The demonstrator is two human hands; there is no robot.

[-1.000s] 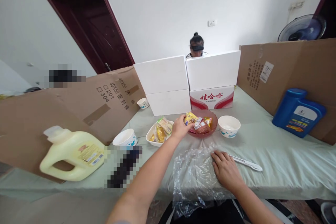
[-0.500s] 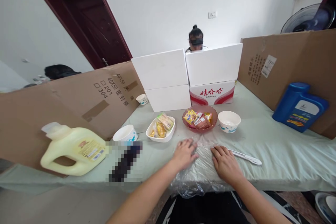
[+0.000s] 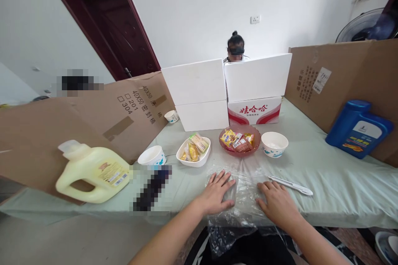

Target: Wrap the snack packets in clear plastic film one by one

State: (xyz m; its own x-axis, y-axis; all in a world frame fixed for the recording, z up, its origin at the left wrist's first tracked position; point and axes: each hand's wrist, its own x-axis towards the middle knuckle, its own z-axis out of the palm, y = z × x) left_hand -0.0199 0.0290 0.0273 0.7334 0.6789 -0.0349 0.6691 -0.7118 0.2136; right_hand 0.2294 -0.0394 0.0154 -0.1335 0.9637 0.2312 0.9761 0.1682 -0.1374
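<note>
A clear plastic sheet (image 3: 245, 190) lies crinkled at the table's front edge, part of it hanging over. My left hand (image 3: 219, 192) rests on its left side, flat with the fingers spread. On the right side my right hand (image 3: 276, 201) lies palm down, fingers stretched out over the film. Just beyond the right fingers is a pair of white tongs (image 3: 292, 185). Behind the sheet stand a pink glass bowl (image 3: 256, 147) of wrapped snacks, a white dish (image 3: 189, 161) with packaged snacks, and a white paper bowl (image 3: 275, 145) with a blue pattern.
To the left are a pale yellow jug (image 3: 108, 174) and another paper bowl (image 3: 152, 157). A blue bottle (image 3: 357, 130) stands at right. White boxes (image 3: 195, 87) and cardboard panels (image 3: 329, 87) surround the table. Behind the boxes sits a person (image 3: 235, 47).
My hands have moved slightly apart and toward me, and the plastic sheet lies flatter between them. More of it hangs over the front edge. The camera view has shifted a little.
</note>
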